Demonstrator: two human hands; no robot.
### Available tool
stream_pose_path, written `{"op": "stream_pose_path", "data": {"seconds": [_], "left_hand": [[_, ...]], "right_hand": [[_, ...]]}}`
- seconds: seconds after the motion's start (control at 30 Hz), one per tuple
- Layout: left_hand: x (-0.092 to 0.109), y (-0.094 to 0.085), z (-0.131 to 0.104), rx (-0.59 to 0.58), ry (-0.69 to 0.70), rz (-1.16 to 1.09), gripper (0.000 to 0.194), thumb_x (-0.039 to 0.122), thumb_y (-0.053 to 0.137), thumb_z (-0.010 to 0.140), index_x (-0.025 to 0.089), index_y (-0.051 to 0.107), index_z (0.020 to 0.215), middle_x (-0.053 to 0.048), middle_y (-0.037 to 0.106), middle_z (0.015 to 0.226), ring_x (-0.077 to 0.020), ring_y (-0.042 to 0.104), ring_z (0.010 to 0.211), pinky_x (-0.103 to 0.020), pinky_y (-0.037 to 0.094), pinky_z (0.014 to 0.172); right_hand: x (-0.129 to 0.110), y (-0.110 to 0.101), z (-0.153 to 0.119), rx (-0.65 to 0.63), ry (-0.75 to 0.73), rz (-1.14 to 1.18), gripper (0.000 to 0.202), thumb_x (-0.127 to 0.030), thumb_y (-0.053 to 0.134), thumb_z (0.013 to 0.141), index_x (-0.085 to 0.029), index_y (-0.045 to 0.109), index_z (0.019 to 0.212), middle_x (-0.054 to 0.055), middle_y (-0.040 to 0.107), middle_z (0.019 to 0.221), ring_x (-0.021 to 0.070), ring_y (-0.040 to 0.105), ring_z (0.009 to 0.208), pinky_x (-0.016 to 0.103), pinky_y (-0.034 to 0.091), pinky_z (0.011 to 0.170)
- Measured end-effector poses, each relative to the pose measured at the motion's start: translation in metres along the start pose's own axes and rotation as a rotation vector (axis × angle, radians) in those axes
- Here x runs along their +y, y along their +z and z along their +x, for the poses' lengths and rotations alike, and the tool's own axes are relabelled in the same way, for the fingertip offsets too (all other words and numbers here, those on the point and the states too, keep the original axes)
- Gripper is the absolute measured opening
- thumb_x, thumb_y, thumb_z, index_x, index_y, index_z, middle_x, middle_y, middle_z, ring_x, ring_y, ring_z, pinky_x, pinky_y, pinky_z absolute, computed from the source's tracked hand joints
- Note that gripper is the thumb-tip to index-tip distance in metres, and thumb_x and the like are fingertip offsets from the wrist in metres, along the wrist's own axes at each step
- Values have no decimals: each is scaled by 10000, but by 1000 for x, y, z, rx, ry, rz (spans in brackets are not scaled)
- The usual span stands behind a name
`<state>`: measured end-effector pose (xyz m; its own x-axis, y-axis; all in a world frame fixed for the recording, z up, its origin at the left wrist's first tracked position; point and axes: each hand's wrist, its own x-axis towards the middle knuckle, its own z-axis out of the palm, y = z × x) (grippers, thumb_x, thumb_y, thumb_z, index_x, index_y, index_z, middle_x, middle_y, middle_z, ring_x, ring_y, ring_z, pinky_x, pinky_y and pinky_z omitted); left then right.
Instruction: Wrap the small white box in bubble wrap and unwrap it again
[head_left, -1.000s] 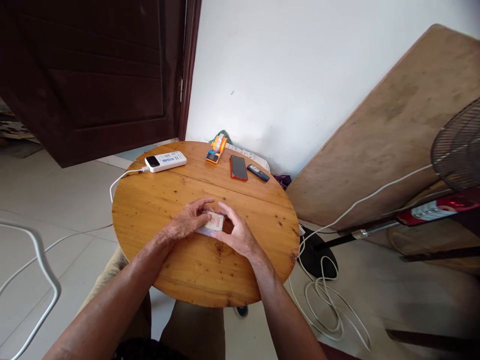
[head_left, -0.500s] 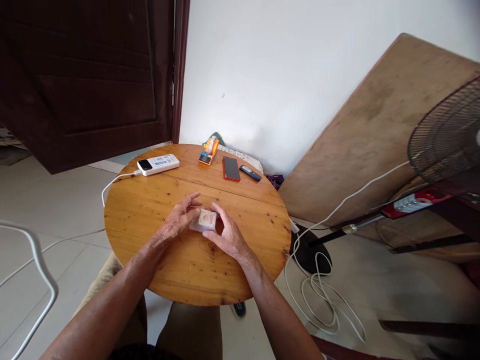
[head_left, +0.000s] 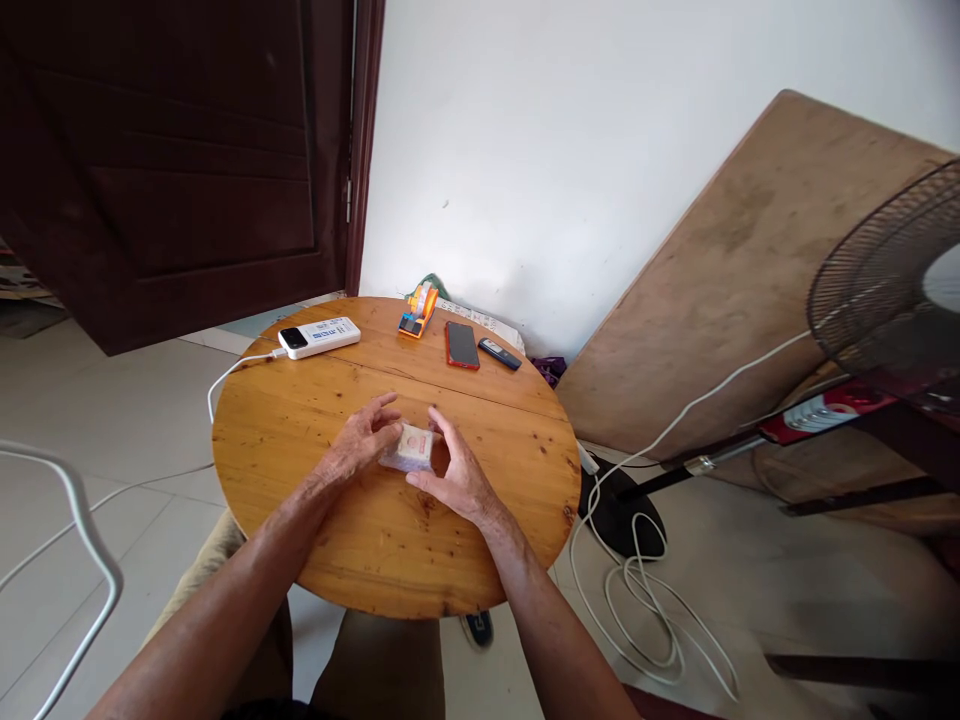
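Observation:
A small pale box with red print lies on the round wooden table, between my two hands. It has a shiny, clear-looking wrap about its near side. My left hand is at the box's left end, its fingers stretched out and its thumb at the box's edge; whether the thumb presses on it I cannot tell. Around the right end, with a gap, my right hand is open, thumb and forefinger spread apart.
Toward the back of the table are a white power bank with a cable, an orange tape dispenser, a red-edged phone and a dark handheld device. A standing fan and coiled cable are at the right.
My right hand's thumb and forefinger have come away from the box, which they were close around before. The left hand has barely moved. The whole view has shifted slightly.

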<state>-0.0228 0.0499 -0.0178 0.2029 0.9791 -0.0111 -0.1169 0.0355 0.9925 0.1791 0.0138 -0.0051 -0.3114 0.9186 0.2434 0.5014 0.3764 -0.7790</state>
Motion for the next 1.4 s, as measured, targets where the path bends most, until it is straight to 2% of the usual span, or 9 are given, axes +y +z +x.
{"op": "stream_pose_path", "data": {"seconds": [0.1, 0.23, 0.43, 0.57, 0.67, 0.93, 1.03, 1.2, 1.4], "left_hand": [[1, 3, -2, -63, 22, 17, 811, 417, 737, 690, 155, 443, 1399, -143, 643, 1231, -266, 636, 1054, -384, 498, 875], [2, 7, -1, -87, 59, 24, 736, 374, 720, 692, 139, 484, 1348, -91, 670, 1088, -204, 650, 897, -329, 506, 788], [3, 10, -2, -92, 94, -39, 676, 340, 707, 678, 144, 515, 1296, -29, 636, 936, -160, 621, 811, -299, 491, 751], [4, 10, -2, -102, 99, -22, 634, 344, 703, 680, 157, 544, 1264, -29, 630, 947, -155, 611, 798, -286, 475, 721], [4, 9, -2, -108, 94, -12, 633, 342, 704, 685, 161, 536, 1267, -34, 630, 970, -150, 607, 808, -279, 467, 723], [5, 8, -2, -125, 115, 27, 581, 344, 705, 717, 165, 556, 1250, -35, 648, 971, -153, 613, 822, -289, 472, 746], [5, 9, -2, -136, 120, 19, 557, 353, 702, 738, 160, 558, 1240, -34, 644, 962, -152, 618, 818, -290, 480, 750], [5, 11, -2, -145, 98, -17, 535, 354, 699, 738, 150, 571, 1215, -38, 647, 949, -154, 639, 773, -292, 496, 725], [5, 9, -3, -110, 83, 71, 466, 328, 690, 741, 157, 621, 1168, -49, 675, 990, -159, 627, 806, -282, 495, 719]], "right_hand": [[1, 2, 1, 15, -8, 4, 861, -266, 763, 714, -240, 352, 1470, 126, 510, 1439, 296, 486, 1322, 507, 355, 1121], [1, 4, 1, 60, -29, -26, 715, -256, 711, 757, -235, 432, 1416, 111, 607, 1320, 274, 571, 1217, 477, 408, 1078], [0, 7, 1, 103, -58, -90, 678, -231, 697, 742, -222, 468, 1380, 114, 612, 1315, 270, 580, 1198, 450, 435, 1045], [-4, 5, 1, 83, -63, -112, 706, -269, 699, 739, -222, 444, 1395, 110, 638, 1275, 280, 599, 1165, 466, 443, 1031], [-8, 2, 0, 97, -109, -127, 602, -299, 642, 794, -225, 475, 1368, 110, 612, 1317, 281, 575, 1204, 469, 421, 1057], [-15, 5, 6, 207, -207, -130, 323, -271, 588, 855, -255, 635, 1174, 83, 636, 1268, 252, 579, 1187, 430, 434, 1042], [-16, 7, 10, 232, -250, -158, 180, -260, 575, 881, -268, 703, 1007, 67, 651, 1240, 244, 597, 1153, 430, 450, 1015], [-16, 8, 13, 339, -283, -188, 202, -230, 544, 905, -282, 735, 863, 55, 666, 1201, 241, 614, 1092, 441, 472, 968], [-16, 9, 8, 273, -318, -232, 198, -229, 553, 893, -280, 737, 840, 57, 646, 1230, 258, 591, 1132, 473, 455, 981]]}}
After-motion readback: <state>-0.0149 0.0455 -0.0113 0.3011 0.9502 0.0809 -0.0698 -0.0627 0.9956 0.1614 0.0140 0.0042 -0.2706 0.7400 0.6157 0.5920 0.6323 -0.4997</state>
